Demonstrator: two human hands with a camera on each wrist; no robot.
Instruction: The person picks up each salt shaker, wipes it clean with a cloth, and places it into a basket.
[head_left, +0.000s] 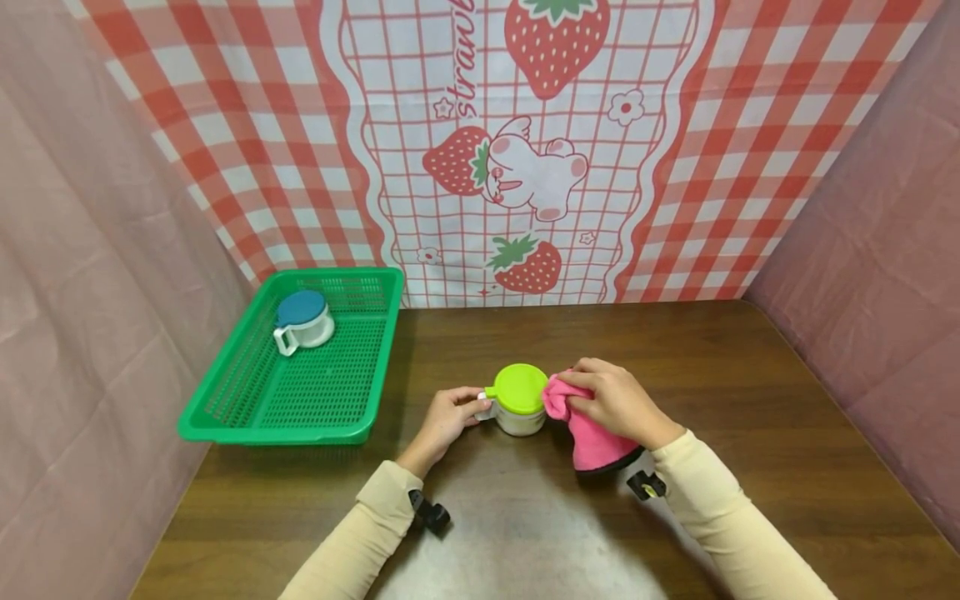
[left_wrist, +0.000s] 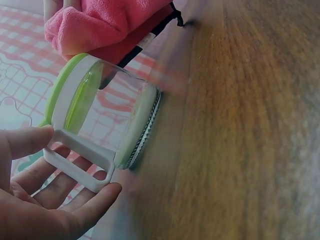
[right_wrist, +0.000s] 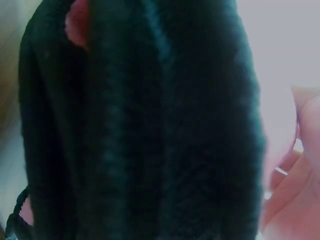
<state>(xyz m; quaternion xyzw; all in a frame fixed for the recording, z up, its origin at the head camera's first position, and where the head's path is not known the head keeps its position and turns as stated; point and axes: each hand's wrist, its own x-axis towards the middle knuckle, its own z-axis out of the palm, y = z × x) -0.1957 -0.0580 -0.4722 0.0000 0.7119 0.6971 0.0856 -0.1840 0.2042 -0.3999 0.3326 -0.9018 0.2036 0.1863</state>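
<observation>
A clear jar with a lime-green lid [head_left: 521, 389] and a white handle [left_wrist: 80, 162] stands on the wooden table. My left hand [head_left: 446, 421] grips that handle, thumb at its top by the lid and fingers behind it. On the jar's other side, my right hand [head_left: 611, 398] holds a bunched pink cloth [head_left: 597, 439] with a dark edge, right at the jar's side. In the right wrist view the cloth's dark edge [right_wrist: 165, 125] fills most of the picture and hides the jar.
To the left sits a green plastic basket [head_left: 300, 435] with slotted sides. Inside it lies a similar white-handled jar with a blue lid [head_left: 302, 308]. A red-and-white strawberry-print cloth [head_left: 555, 167] hangs behind the table [head_left: 697, 367], with pink fabric [head_left: 862, 208] at the sides.
</observation>
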